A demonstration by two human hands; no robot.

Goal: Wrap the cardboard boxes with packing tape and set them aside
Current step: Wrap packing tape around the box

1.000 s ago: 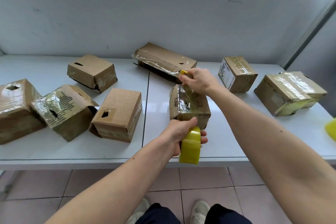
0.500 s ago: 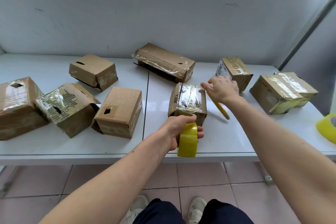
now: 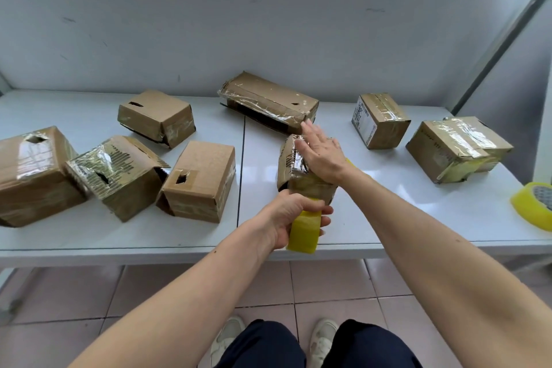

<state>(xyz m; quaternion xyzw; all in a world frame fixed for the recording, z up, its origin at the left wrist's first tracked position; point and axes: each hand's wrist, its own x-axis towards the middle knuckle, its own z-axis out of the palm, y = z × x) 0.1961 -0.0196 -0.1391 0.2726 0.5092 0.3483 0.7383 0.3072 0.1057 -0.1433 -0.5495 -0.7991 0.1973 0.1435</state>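
Box (image 3: 291,163), taped, on table (image 3: 388,212) near front edge, centre.
Long axis runs front to back. Right hand (image 3: 321,155) flat on top, fingers straight, together. Left hand (image 3: 291,213) grips yellow tape roll (image 3: 303,231) touching near end.

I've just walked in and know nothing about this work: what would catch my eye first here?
Probably the two bare arms reaching in: the right hand lies flat on a small tape-wrapped cardboard box at the middle of the white table, while the left hand grips a yellow roll of packing tape at the near edge. More brown boxes lie scattered around.
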